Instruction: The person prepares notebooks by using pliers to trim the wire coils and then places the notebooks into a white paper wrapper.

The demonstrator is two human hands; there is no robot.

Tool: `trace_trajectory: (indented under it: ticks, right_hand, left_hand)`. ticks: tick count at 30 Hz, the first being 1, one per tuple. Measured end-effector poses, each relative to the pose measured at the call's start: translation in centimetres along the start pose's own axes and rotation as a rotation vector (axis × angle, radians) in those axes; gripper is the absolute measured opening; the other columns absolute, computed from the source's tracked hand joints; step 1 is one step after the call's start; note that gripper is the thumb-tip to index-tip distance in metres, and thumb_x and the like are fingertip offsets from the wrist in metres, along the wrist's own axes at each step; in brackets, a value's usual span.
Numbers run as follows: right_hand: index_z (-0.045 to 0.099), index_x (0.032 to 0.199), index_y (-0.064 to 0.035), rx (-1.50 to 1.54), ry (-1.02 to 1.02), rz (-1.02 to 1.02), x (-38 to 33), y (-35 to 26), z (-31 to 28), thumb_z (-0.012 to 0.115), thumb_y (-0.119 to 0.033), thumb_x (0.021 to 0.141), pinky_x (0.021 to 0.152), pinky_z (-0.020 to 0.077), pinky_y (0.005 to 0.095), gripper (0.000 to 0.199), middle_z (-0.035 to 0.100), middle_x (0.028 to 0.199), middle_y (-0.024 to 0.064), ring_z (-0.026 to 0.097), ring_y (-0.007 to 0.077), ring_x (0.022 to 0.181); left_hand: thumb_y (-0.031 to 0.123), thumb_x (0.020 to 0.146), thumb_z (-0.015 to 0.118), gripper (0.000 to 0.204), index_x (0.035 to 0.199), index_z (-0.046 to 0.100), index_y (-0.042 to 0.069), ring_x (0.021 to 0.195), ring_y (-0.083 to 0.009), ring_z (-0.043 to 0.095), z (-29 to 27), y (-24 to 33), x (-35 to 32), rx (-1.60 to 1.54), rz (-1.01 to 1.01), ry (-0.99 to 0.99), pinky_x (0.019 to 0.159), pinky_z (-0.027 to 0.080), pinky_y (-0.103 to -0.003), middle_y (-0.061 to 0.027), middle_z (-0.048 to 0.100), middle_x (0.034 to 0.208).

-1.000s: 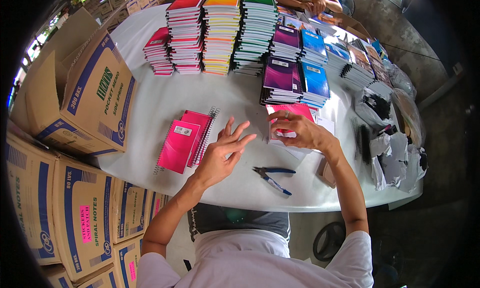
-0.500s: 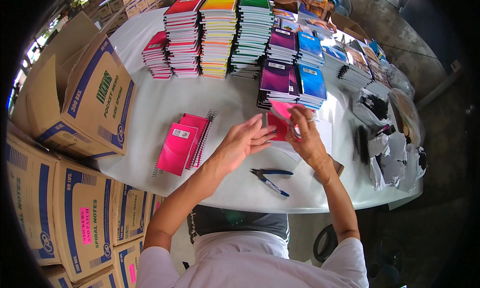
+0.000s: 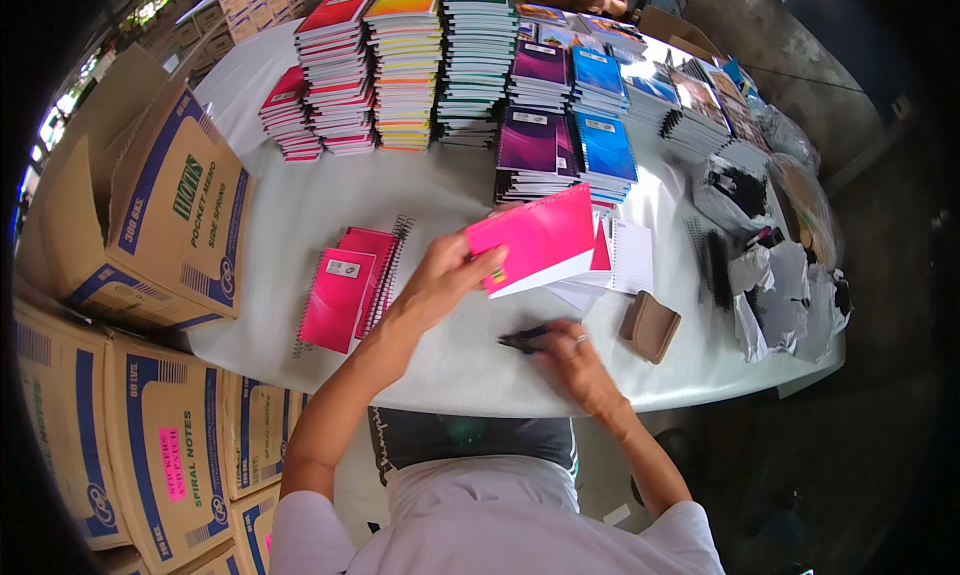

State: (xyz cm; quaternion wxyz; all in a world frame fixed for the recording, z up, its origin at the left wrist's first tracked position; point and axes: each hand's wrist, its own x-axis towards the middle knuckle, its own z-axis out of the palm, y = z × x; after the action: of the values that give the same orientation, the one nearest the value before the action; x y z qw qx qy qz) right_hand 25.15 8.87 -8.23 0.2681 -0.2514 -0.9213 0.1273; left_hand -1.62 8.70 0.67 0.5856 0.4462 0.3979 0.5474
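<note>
Outdoors, white tabletop with notebook stacks, cardboard boxes alongside; left hand grips a pink notebook, right hand closes on pliers.

I count two hands at work: my left hand holds one pink pad, and my right hand rests on one pair of pliers. Beside my left lie two pink notebooks, overlapping. One brown wallet sits to the right. At the back stand four tall stacks in pink, red, yellow and green. Nearer me are purple stacks and blue stacks, about two of each. One open box stands on the table; below it I see at least three boxes. The notebooks farther right are too crowded to count.
</note>
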Motion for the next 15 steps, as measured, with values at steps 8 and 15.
trace_trajectory:
  ticks: [8,15]
  right_hand:
    - [0.04,0.125,-0.0015,0.977,0.233,0.304,4.9,-5.2,-1.3,0.071,-0.007,0.087,0.102,0.0377,0.0336,0.049,0.05,0.116,0.0093,0.049,0.0197,0.112]
    - [0.039,0.115,-0.0032,1.073,0.29,0.504,3.2,-7.0,3.8,0.057,0.006,0.092,0.096,0.0374,0.0271,0.031,0.045,0.114,0.0083,0.047,0.0179,0.109]
  left_hand:
    - [-0.004,0.094,0.056,0.056,0.147,0.04,0.003,0.12,-0.016,0.055,-3.6,-4.3,-9.0,0.317,0.157,-0.096,0.098,0.043,-0.026,-0.0138,0.059,0.135]
    - [-0.012,0.091,0.051,0.091,0.157,-0.007,0.014,0.12,-0.0155,0.054,-3.3,-7.4,-11.0,0.316,0.044,0.103,0.099,0.04,-0.026,-0.0157,0.044,0.149]
